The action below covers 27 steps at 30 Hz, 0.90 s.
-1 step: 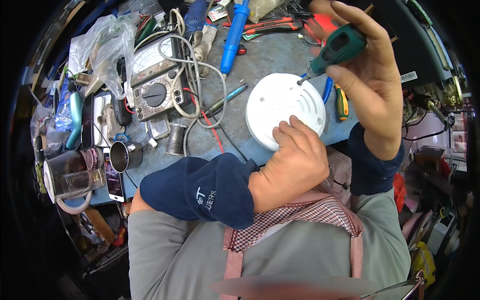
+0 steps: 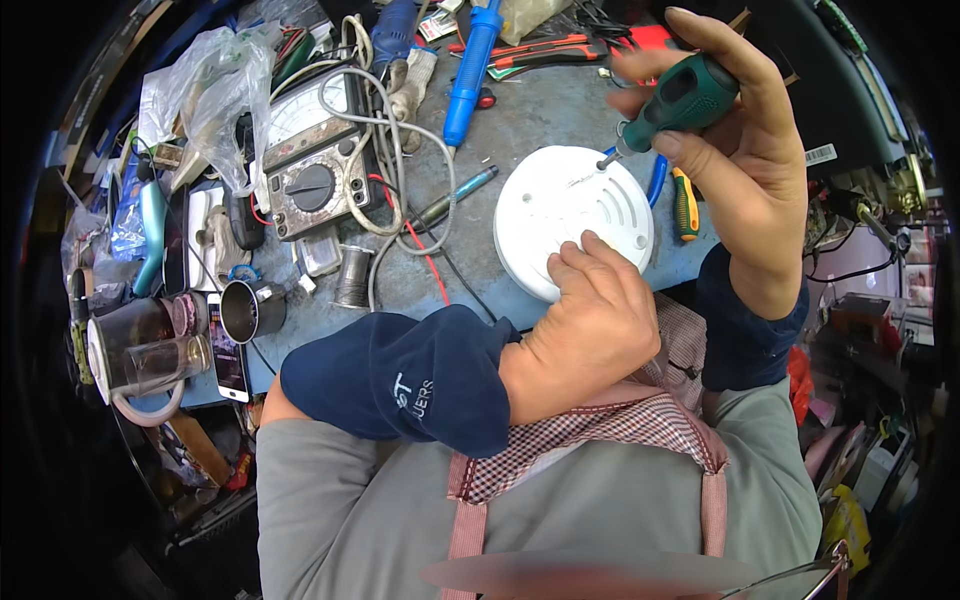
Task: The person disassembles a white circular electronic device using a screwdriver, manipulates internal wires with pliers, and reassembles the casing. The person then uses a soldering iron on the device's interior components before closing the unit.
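A round white plastic housing (image 2: 545, 225) with curved slots and small round holes lies near the table's front edge. My left hand (image 2: 605, 330) rests on its near side, fingers bent together and pressing on the top. In my right hand (image 2: 750, 180) is a screwdriver (image 2: 690, 97) with a dark green handle, held between thumb and fingers. Its shaft slants down to the left, and the tip meets a hole near the housing's far right edge. Some of the right fingers are blurred. Whether a screw sits in that hole is hidden.
Left of the housing stands an analog multimeter (image 2: 305, 185) with looped grey cable and red and black leads. A solder spool (image 2: 352, 278), metal cup (image 2: 252, 312), phone (image 2: 228, 350) and glass jug (image 2: 140, 350) are further left. A yellow-green handled tool (image 2: 685, 205) lies right of the housing.
The fingers of my right hand have shifted around the screwdriver's handle, which has moved slightly to the right. The tip stays at the same hole. My left hand has hardly moved.
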Tool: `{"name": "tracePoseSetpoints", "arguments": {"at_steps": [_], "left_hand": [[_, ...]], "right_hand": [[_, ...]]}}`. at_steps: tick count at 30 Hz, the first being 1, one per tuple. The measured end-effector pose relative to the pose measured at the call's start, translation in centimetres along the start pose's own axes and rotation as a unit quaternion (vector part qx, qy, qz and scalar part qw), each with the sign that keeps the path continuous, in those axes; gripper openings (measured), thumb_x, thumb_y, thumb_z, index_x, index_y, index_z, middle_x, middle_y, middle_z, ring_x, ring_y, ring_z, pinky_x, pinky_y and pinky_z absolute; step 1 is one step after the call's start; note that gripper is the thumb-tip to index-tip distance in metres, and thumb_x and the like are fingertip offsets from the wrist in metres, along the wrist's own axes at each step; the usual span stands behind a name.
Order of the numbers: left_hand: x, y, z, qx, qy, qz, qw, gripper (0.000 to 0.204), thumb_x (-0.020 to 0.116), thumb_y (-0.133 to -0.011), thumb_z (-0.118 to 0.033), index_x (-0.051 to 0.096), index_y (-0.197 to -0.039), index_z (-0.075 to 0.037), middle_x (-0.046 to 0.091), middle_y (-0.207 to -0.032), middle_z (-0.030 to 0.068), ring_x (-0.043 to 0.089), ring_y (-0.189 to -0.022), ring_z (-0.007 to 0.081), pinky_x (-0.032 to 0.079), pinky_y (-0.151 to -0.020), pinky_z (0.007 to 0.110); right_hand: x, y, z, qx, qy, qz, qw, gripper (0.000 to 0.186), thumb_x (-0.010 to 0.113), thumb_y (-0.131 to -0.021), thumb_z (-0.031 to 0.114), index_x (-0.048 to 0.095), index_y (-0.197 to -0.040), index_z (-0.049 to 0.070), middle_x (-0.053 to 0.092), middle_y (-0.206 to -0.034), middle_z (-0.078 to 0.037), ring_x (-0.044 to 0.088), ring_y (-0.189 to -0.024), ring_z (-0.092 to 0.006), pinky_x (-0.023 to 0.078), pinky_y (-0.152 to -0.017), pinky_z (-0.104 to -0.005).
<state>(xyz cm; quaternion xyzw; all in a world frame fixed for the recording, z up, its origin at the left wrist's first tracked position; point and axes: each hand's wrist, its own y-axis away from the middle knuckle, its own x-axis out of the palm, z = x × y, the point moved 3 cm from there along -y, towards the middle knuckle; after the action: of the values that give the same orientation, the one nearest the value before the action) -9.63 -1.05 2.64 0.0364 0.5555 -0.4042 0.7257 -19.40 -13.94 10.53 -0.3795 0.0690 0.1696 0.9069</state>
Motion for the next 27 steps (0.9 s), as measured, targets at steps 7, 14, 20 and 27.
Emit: {"name": "tracePoseSetpoints", "arguments": {"at_steps": [7, 14, 20, 27], "left_hand": [[0.1, -0.1, -0.1, 0.007, -0.011, 0.003, 1.000, 0.032, 0.066, -0.087, -0.018, 0.078, -0.091, 0.011, 0.073, -0.101, 0.0433, 0.076, -0.083, 0.0476, 0.065, -0.068, 0.053], [0.0, -0.2, 0.0, 0.005, -0.006, 0.004, 1.000, 0.033, 0.066, -0.088, -0.018, 0.078, -0.092, 0.012, 0.073, -0.101, 0.0432, 0.076, -0.084, 0.0470, 0.065, -0.068, 0.054], [0.0, -0.1, 0.0, 0.002, -0.001, 0.002, 1.000, 0.033, 0.067, -0.087, -0.018, 0.078, -0.093, 0.012, 0.073, -0.100, 0.0440, 0.076, -0.082, 0.0467, 0.065, -0.069, 0.054], [-0.1, -0.1, 0.0, 0.000, 0.001, 0.004, 1.000, 0.032, 0.066, -0.088, -0.018, 0.077, -0.092, 0.012, 0.073, -0.101, 0.0444, 0.076, -0.083, 0.0473, 0.066, -0.070, 0.054]], "right_hand": [[2.8, -0.4, 2.0, 0.055, 0.076, -0.109, 0.990, 0.080, 0.078, -0.087, -0.013, 0.051, -0.161, 0.001, 0.068, -0.143, -0.016, 0.068, -0.129, -0.0232, 0.053, -0.109, -0.0332], [0.5, 0.4, 0.2, -0.043, 0.199, -0.030, 0.979, 0.086, 0.078, -0.087, -0.012, 0.044, -0.165, 0.000, 0.059, -0.153, -0.016, 0.061, -0.142, -0.0252, 0.049, -0.118, -0.0382], [-0.5, 0.4, 0.0, 0.037, 0.037, 0.026, 0.998, 0.086, 0.082, -0.085, -0.013, 0.048, -0.163, 0.002, 0.055, -0.149, -0.009, 0.059, -0.120, -0.0128, 0.052, -0.100, -0.0290], [0.1, 0.9, -1.0, 0.005, 0.036, 0.022, 0.999, 0.080, 0.069, -0.087, -0.020, 0.051, -0.161, 0.003, 0.056, -0.142, -0.009, 0.067, -0.112, -0.0160, 0.059, -0.098, -0.0313]]}}
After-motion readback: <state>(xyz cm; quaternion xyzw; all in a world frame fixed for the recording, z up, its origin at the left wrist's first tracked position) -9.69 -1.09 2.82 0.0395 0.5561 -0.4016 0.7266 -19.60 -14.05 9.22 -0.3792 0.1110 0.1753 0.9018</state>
